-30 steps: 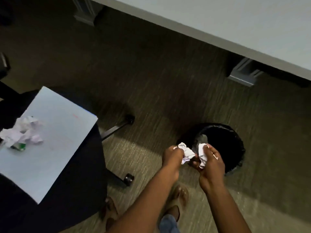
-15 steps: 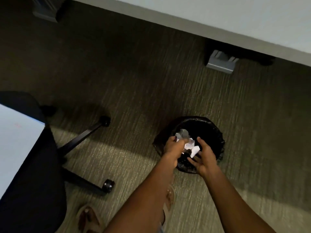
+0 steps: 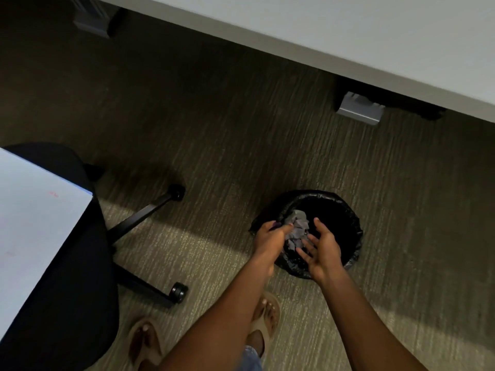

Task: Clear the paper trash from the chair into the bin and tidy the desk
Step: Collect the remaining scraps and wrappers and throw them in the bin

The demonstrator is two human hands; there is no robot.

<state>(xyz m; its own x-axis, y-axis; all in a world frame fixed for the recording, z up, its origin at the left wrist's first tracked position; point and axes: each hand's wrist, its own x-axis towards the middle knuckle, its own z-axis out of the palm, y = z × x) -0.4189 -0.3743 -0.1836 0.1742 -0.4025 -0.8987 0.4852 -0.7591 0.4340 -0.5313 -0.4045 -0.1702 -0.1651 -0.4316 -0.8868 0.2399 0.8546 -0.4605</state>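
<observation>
Crumpled paper (image 3: pixel 297 230) sits in the round, plastic-lined bin (image 3: pixel 345 223); both hands' (image 3: pixel 270 236) grips spread apart.

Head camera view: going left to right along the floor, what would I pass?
Pale sheet on the black chair → chair wheel → left hand → crumpled paper over the bin → right hand → grey desk foot, farther back.

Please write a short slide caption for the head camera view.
Both hands release crumpled paper into the black-lined bin beside the office chair.
</observation>
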